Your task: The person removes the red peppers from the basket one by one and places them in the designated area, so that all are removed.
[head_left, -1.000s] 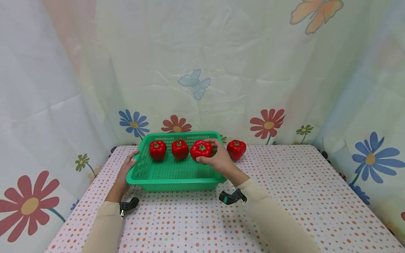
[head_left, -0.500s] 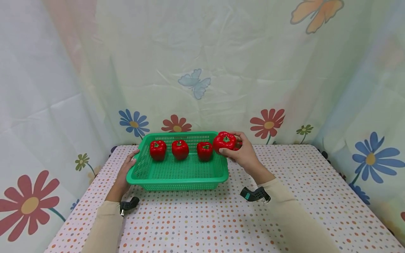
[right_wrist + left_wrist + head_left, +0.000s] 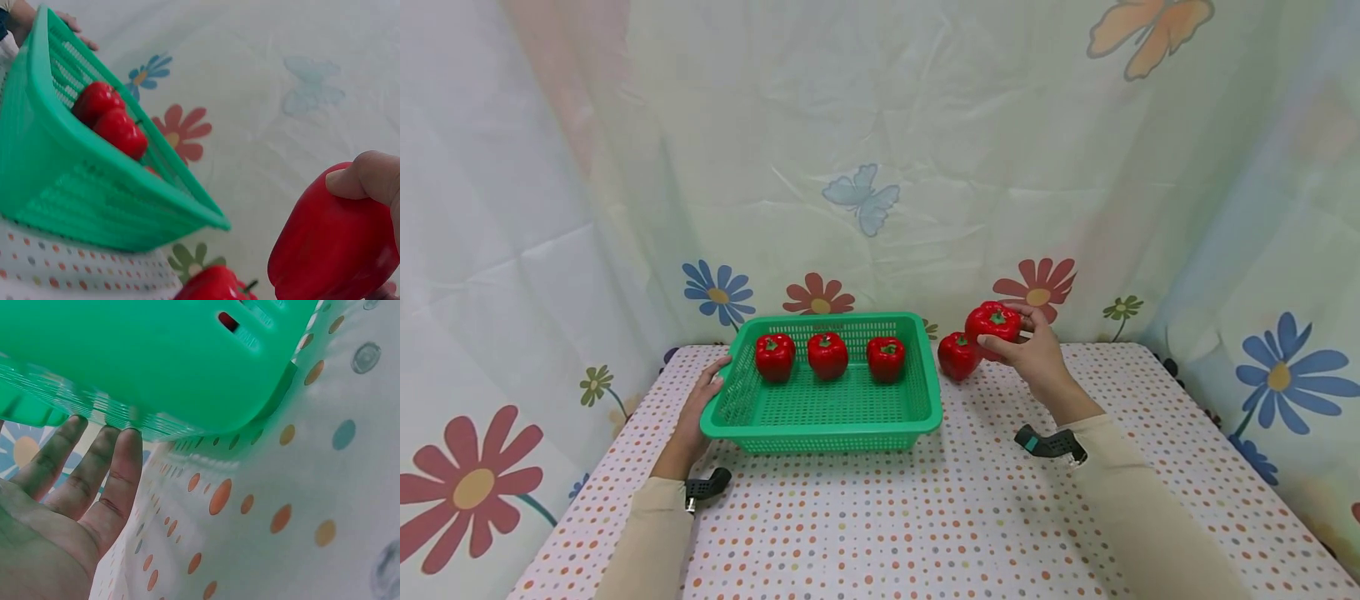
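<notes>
My right hand (image 3: 1039,357) holds a red bell pepper (image 3: 991,327), its thumb on the near side and fingers round the far side. The right wrist view shows the thumb pressed on this pepper's (image 3: 340,240) smooth skin. Another red bell pepper (image 3: 957,358) stands on the table just left of it, partly overlapped by it. At the left end of a green plastic basket (image 3: 820,430), my left hand (image 3: 694,410) touches the rim. Three fairly straight fingers (image 3: 117,481) reach the basket's outer wall in the left wrist view.
Three red bell peppers, left (image 3: 773,358), middle (image 3: 827,357) and right (image 3: 886,360), stand in a row along the basket's back. The table wears a dotted cloth (image 3: 865,517). A flower-printed curtain (image 3: 955,233) hangs behind it.
My right hand has carried its pepper right, from over the basket past its right rim, uncovering the basket's right-hand pepper. The left hand and basket have stayed put.
</notes>
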A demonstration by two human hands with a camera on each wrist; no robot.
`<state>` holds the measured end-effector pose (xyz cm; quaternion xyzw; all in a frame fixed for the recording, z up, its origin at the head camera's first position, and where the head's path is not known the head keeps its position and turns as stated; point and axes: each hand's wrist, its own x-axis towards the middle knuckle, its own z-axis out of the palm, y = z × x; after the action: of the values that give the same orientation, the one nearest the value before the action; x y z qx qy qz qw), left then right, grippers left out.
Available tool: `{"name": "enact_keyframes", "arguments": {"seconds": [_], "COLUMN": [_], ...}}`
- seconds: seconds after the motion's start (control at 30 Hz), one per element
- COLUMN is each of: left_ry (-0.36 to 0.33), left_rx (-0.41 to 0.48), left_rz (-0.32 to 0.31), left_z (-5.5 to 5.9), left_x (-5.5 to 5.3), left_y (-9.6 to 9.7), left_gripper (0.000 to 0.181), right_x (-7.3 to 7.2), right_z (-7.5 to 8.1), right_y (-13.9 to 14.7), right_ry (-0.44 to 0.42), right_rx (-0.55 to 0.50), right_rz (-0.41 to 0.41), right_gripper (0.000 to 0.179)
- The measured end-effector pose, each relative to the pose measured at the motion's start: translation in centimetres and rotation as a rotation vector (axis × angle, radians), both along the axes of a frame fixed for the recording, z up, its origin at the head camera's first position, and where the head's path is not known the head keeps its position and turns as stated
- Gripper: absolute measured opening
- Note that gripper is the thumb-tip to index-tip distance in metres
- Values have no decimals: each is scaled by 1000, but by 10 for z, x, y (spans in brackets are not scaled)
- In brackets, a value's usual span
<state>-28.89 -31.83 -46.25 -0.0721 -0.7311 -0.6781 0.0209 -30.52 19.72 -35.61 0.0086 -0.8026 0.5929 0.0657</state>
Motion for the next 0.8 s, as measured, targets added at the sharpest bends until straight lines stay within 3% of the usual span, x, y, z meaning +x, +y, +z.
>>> {"name": "enact_keyframes", "arguments": {"seconds": [0.23,0.53,0.63,0.8], "left_ry": [14,8,9,8], "left_rx": [-17,-7,2,16], "left_rz": [2,1,-1,-2], "left_z": [-1,1,1,2], "left_x": [1,1,1,1], "left_y": [0,2,2,2], "left_gripper": [51,52,51,52], "right_x": [-16,-34,-51,-93], "right_z": [-19,-58,-80,-130], "right_y": [27,45,55,75], "right_ry": [-79,-173,-193,-154], "right_rx": [-31,-36,1,51], "right_rz": [-98,-191,-209,-231], "right_gripper": [88,89,92,105]}}
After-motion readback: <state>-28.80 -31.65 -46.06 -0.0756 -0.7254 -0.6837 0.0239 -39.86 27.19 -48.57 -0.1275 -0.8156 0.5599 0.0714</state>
